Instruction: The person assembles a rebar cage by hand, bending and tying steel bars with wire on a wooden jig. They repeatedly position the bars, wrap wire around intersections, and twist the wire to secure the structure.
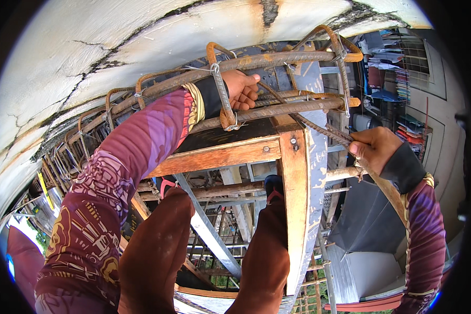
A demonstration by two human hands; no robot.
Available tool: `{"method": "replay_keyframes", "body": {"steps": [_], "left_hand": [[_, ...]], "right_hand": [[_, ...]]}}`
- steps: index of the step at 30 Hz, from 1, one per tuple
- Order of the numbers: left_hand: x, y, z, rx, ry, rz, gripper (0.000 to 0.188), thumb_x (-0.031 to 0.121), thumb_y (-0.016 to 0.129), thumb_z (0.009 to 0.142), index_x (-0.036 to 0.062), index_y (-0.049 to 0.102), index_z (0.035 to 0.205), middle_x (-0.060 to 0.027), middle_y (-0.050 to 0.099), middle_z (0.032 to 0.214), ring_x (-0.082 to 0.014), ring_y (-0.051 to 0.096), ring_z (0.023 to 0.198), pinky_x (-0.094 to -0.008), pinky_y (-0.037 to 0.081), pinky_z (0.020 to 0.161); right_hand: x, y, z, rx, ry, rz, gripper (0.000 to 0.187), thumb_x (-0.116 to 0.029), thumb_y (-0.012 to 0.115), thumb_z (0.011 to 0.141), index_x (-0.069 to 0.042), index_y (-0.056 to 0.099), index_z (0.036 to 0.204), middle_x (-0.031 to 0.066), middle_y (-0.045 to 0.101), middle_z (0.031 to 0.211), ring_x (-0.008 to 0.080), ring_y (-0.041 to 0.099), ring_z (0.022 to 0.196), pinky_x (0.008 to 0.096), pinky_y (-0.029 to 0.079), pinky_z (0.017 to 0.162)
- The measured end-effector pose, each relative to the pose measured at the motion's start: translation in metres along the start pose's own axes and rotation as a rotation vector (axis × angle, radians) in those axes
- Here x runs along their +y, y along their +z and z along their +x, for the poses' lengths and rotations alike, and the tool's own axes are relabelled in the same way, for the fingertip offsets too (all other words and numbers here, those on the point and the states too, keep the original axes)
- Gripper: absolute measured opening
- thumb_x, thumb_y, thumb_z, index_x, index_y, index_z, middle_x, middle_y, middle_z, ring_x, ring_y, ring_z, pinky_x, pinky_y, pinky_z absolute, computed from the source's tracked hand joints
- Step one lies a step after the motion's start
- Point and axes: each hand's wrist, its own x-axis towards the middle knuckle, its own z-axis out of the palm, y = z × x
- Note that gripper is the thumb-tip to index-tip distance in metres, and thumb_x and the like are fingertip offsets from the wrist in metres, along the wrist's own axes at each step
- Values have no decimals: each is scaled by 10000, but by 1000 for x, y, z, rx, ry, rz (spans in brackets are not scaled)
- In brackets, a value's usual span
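Note:
A cage of rusty rebar (277,60) runs across the upper middle, its square stirrups (343,73) tied to the long bars with thin wire. My left hand (239,90) reaches inside the cage beside a stirrup, its fingers curled; what they hold, if anything, is hidden. Close to that thumb, a thinner ribbed rebar rod (319,127) begins and slants down to the right through the cage. My right hand (374,152) is closed around this rod, to the right of the cage. A brown length continues below that hand along the right forearm.
A cracked pale wall (99,47) curves behind the cage. Below are a wooden frame (214,155) with bolts and a grey-edged board (314,172). My legs straddle an open drop with poles and metal bars (209,230). Hanging clothes (387,68) and dark sheeting (363,217) lie right.

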Motion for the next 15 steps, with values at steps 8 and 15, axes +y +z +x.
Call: {"method": "replay_keyframes", "body": {"steps": [8, 15], "left_hand": [[-7, 2, 8, 11, 32, -69, 325, 317, 595, 980, -3, 556, 1023, -90, 637, 859, -189, 672, 680, -308, 583, 561], [-7, 6, 9, 42, 35, -4, 361, 321, 600, 975, -29, 557, 1055, -90, 637, 857, -186, 670, 677, -296, 574, 541]], "right_hand": [[-57, 2, -16, 249, -31, -652, 205, -243, 702, 832, -48, 657, 877, 124, 572, 755, 350, 606, 720, 462, 478, 659], [-58, -7, -14, 234, -42, -529, 295, -344, 707, 838, -49, 694, 836, 109, 564, 703, 323, 605, 657, 450, 473, 592]]}}
